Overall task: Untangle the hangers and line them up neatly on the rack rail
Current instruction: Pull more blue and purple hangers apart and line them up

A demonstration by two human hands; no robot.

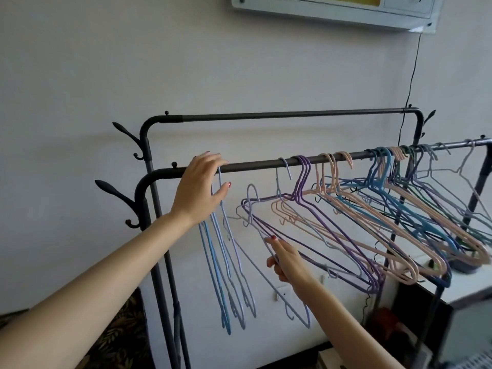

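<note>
Right now your left hand (201, 187) is up at the left end of the front rail (255, 164). Its fingers lie over the rail, and the thumb and fingers pinch the hook of a light blue hanger (226, 262). That hanger hangs straight down with a few other blue hangers (213, 275) just beside it, all close together under your hand.

Your right hand (286, 261) is lower, to the right. Its fingers curl round the thin wire of a pale purple hanger (279, 286) that tilts down and is off the rail, its hook (253, 194) up in the air.

Along the rail to the right hang many more hangers (372, 209), purple, pink, blue and green, all crossed and mixed up. Behind is a second, higher rail (292, 115) with no hangers. A black cord (411, 75) runs down the white wall (106, 62).
</note>
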